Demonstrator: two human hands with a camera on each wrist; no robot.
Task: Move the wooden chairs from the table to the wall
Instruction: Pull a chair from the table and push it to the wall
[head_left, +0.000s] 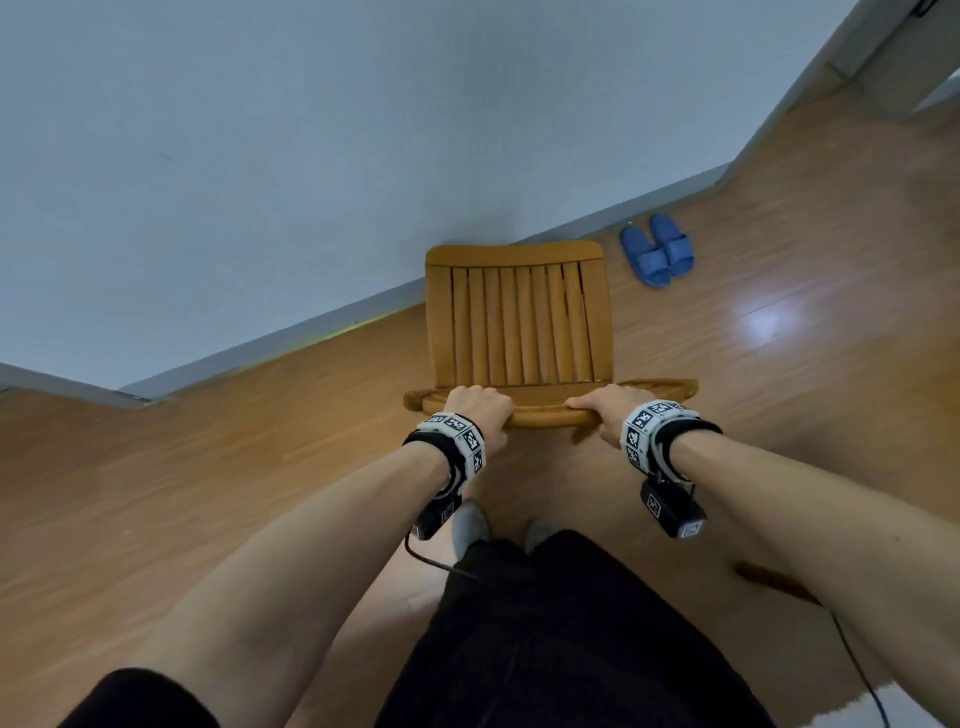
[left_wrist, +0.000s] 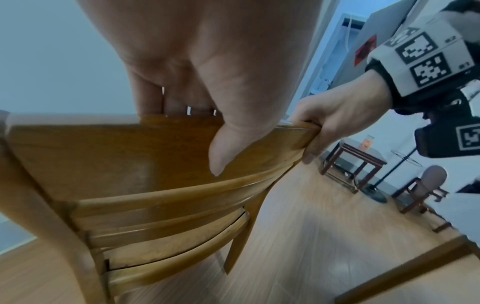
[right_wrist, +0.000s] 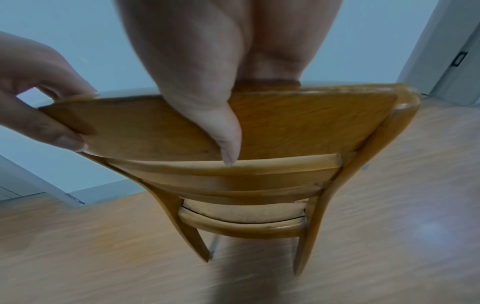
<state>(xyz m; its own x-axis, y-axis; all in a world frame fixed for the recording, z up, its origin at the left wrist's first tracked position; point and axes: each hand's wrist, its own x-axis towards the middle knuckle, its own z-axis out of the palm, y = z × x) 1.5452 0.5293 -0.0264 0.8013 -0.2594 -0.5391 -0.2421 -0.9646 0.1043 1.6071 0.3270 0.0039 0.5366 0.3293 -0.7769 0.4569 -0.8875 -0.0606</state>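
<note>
A wooden chair (head_left: 514, 322) with a slatted seat faces the pale wall (head_left: 260, 156), its front edge near the skirting. My left hand (head_left: 478, 408) grips the left part of the top back rail (head_left: 540, 414); my right hand (head_left: 602, 405) grips its right part. In the left wrist view my left hand (left_wrist: 207, 86) has fingers over the rail (left_wrist: 103, 156) and the thumb down its rear face, with my right hand (left_wrist: 335, 123) further along. In the right wrist view my right hand (right_wrist: 215, 82) clamps the rail (right_wrist: 298, 125) likewise, and my left hand (right_wrist: 39, 92) holds its far end.
A pair of blue slippers (head_left: 657, 249) lies by the skirting right of the chair. A doorway corner (head_left: 883, 62) stands at far right. Behind, a dark side table (left_wrist: 355, 160) and a round-backed chair (left_wrist: 426, 185) stand across the wooden floor (head_left: 208, 467). Cables hang from my wrists.
</note>
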